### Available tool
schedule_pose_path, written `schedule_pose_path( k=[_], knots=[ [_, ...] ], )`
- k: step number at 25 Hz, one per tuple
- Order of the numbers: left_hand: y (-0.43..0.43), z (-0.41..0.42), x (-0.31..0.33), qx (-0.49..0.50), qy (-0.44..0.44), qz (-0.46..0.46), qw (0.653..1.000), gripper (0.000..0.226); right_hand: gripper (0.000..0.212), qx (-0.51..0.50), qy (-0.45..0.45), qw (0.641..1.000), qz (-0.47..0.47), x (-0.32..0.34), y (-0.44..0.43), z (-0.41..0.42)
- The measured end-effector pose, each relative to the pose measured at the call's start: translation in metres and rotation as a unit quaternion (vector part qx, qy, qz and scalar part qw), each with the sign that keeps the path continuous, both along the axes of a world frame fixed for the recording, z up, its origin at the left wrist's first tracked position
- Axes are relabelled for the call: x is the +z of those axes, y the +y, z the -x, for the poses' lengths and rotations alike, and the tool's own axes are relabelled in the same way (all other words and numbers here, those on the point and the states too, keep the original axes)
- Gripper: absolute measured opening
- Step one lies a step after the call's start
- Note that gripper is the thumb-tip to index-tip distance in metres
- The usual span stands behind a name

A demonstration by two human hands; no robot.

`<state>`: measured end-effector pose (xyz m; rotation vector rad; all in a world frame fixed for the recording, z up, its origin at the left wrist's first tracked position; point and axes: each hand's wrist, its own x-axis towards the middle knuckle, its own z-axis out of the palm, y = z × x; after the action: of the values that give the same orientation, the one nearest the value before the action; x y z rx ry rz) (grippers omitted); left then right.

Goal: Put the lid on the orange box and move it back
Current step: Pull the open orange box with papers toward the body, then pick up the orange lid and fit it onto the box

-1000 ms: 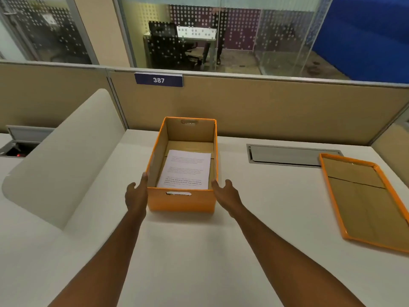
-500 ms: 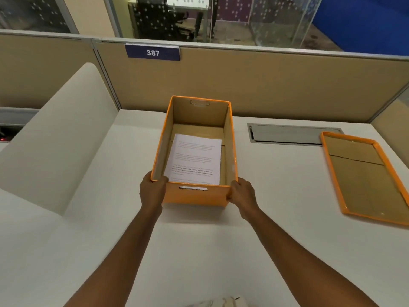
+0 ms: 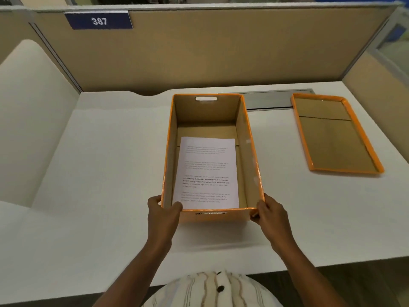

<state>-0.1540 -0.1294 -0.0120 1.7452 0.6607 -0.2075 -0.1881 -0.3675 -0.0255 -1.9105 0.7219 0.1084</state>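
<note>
The orange box [image 3: 251,151] stands lidless on the white desk, a printed sheet of paper [image 3: 208,171] lying flat on its cardboard floor. My left hand [image 3: 162,216] grips its near left corner, thumb hooked over the rim. My right hand [image 3: 269,214] holds the near right corner. The orange lid [image 3: 334,134] lies upside down on the desk to the right of the box, apart from it, its brown inside facing up.
A tan partition [image 3: 199,52] with a blue "387" plate [image 3: 99,20] closes the far side of the desk. A white curved divider [image 3: 28,111] stands on the left. A grey cable hatch [image 3: 267,99] sits between box and lid. The desk's front edge [image 3: 332,265] is near my body.
Both hands went from beside the box to gripping its near corners. The box has come nearer to me and the view has tilted downward.
</note>
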Motion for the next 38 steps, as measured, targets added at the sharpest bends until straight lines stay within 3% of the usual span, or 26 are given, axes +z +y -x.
schedule_pose_path(
  k=[6, 10, 13, 16, 18, 23, 26, 31, 38],
  knots=[
    [-0.022, 0.016, -0.013, 0.020, 0.036, -0.022, 0.999, 0.032, 0.026, 0.038, -0.012, 0.999, -0.009, -0.019, -0.016, 0.024],
    [-0.036, 0.020, -0.006, 0.040, 0.047, -0.110, 0.992, 0.053, 0.022, 0.094, -0.010, 0.995, -0.005, -0.025, -0.029, 0.024],
    [-0.056, 0.019, 0.022, 0.050, -0.058, -0.212, 0.974, 0.064, 0.047, 0.116, 0.018, 0.993, 0.000, -0.023, -0.049, 0.018],
    [-0.102, 0.007, 0.055, -0.036, -0.232, -0.209, 0.949, 0.037, 0.057, 0.079, 0.039, 0.996, 0.015, -0.023, -0.081, 0.006],
    [-0.143, -0.006, 0.070, -0.122, -0.256, -0.155, 0.946, 0.022, 0.054, 0.059, 0.040, 0.997, 0.036, -0.023, -0.105, -0.005],
    [-0.256, -0.067, 0.066, -0.320, -0.181, -0.153, 0.917, 0.030, 0.047, 0.013, 0.017, 0.995, 0.101, -0.025, -0.179, -0.039],
    [-0.315, -0.103, 0.036, -0.410, -0.065, -0.150, 0.897, 0.043, 0.042, -0.037, 0.001, 0.991, 0.129, -0.028, -0.231, -0.061],
    [-0.385, -0.142, -0.017, -0.425, 0.091, -0.097, 0.895, 0.035, 0.048, -0.144, 0.002, 0.970, 0.197, -0.043, -0.330, -0.096],
    [-0.427, -0.167, -0.057, -0.389, 0.120, -0.080, 0.910, 0.035, 0.054, -0.283, 0.053, 0.928, 0.236, -0.075, -0.424, -0.107]
  ],
)
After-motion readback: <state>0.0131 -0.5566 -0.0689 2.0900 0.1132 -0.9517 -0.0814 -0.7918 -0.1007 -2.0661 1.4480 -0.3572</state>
